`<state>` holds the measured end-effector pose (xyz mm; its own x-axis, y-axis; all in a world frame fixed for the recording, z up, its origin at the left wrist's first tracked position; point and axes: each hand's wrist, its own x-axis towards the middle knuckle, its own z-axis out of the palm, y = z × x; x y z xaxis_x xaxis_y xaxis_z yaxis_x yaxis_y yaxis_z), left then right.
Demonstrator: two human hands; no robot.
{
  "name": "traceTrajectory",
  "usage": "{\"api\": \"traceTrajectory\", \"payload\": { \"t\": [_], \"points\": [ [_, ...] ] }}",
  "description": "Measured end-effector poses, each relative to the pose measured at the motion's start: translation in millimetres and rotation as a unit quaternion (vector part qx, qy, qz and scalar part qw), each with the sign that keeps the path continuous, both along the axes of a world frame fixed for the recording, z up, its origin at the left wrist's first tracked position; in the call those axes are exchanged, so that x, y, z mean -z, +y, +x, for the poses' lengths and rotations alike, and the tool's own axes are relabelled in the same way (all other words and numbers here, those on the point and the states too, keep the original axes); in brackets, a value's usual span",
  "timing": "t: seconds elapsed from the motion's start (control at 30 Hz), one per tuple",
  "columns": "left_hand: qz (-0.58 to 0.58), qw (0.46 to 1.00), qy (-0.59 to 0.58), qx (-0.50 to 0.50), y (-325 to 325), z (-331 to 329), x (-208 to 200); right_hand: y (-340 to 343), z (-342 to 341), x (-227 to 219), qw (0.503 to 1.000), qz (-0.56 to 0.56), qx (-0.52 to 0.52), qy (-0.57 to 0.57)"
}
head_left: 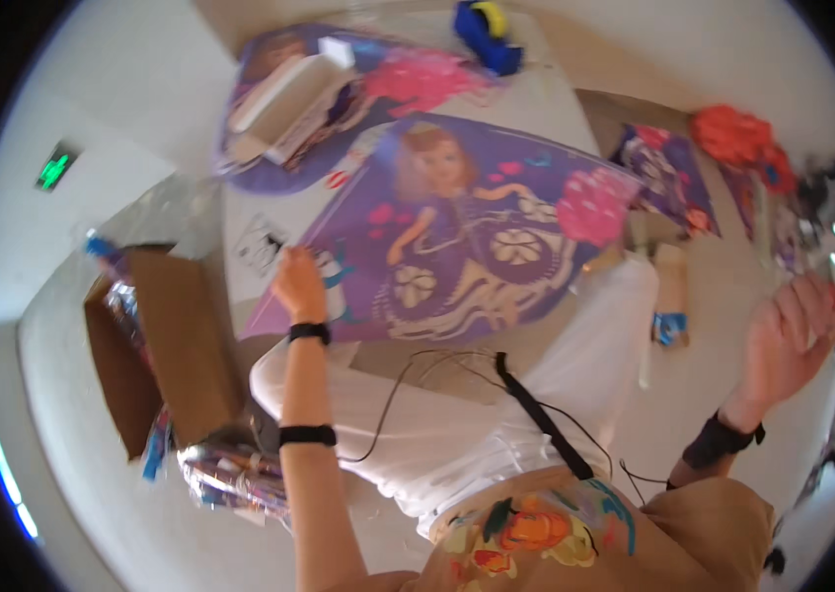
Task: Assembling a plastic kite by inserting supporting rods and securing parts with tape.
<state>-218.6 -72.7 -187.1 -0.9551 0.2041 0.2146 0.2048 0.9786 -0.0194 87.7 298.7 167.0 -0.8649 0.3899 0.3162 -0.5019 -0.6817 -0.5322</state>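
A large purple kite-like printed sheet point(348, 252), showing a doll in a gown, spreads over the table in front of me. My left hand point(299, 284) is closed at its left edge, fingertips pinched together on the sheet. A pink crumpled bundle point(597, 205) lies at the sheet's right corner. Raised well off to the right, away from the table, my right hand point(791, 340) has its fingers curled; whether anything thin is held in them is hidden by blur.
An open white box point(304, 109) rests on another purple sheet at the back. Beyond it sits a blue tape dispenser point(489, 37). On the left stands an open cardboard carton point(176, 345) beside wrapped bundles point(230, 479). Red bundles point(733, 136) lie far right. A black cable point(388, 405) crosses my lap.
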Motion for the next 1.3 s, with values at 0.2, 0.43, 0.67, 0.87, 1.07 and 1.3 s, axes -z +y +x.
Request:
{"api": "traceTrajectory", "payload": {
  "t": [0.2,0.43,0.67,0.87,1.07,1.3],
  "points": [
    [-0.029,0.999,0.004,0.019,0,4,-18,49,52,-5,0.989,-0.077,0.122,0.029],
    [-0.044,0.999,-0.015,0.02,1,2,-21,106,154,18,0.965,-0.065,0.256,-0.003],
    [-0.046,0.998,-0.027,0.036,-3,1,-19,137,241,35,0.943,0.015,0.325,-0.064],
    [-0.049,0.998,-0.037,0.035,4,5,-20,141,229,65,0.861,0.034,0.452,-0.23],
    [-0.068,0.997,-0.025,0.039,-3,-1,-23,153,181,162,0.916,0.139,0.144,-0.347],
    [-0.041,0.997,-0.011,0.064,-8,-4,-16,105,72,244,0.908,0.107,-0.032,-0.405]
  ]
}}
